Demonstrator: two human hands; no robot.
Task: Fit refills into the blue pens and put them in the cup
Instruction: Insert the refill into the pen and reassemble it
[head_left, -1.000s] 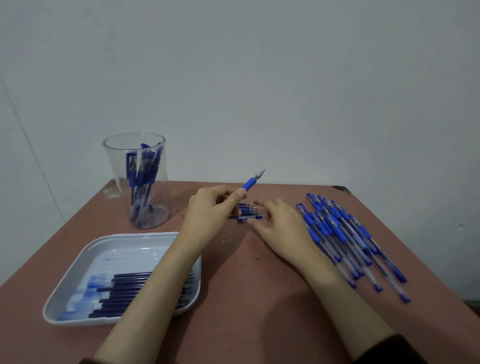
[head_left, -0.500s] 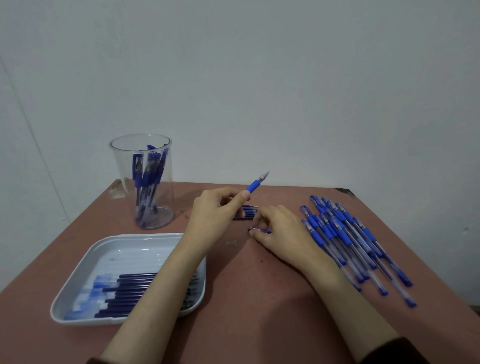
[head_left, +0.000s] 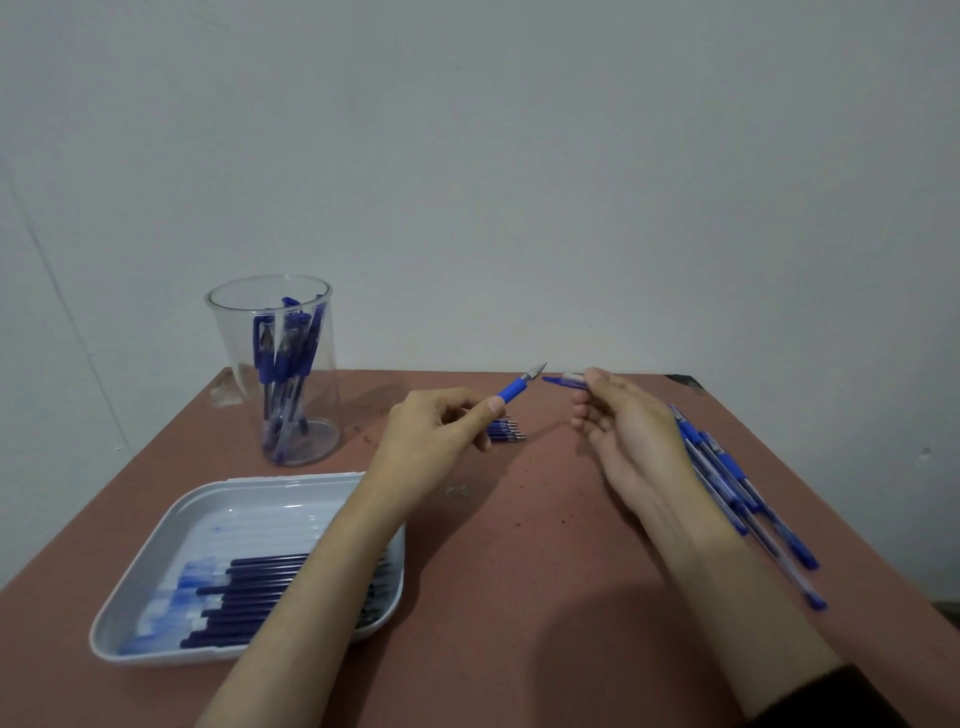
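Lifted off the bench since a moment ago, the right hand (head_left: 631, 434) now holds a pen cap (head_left: 566, 382) pinched at its fingertips, level with the pen in the other hand. That left hand (head_left: 434, 447) is closed around a blue pen (head_left: 514, 388), thumb and forefinger gripping the blue sleeve, its metal point angled up toward the far edge of the bench (head_left: 519, 597); tip and cap are near each other but apart. Beneath the left fingers, a small cluster of loose caps (head_left: 506, 431) lies on the bench near its middle. A clear plastic cup (head_left: 275, 369) stands upright at the far left corner, holding several finished blue pens on end. Along the near left edge sits a white tray (head_left: 156, 561) with dark blue refills (head_left: 249, 597) laid side by side, the left forearm crossing over its right side. A row of blue pens (head_left: 748, 499) lies along the right edge, partly hidden behind the right wrist. A dark sleeve (head_left: 831, 701) shows at the near right corner
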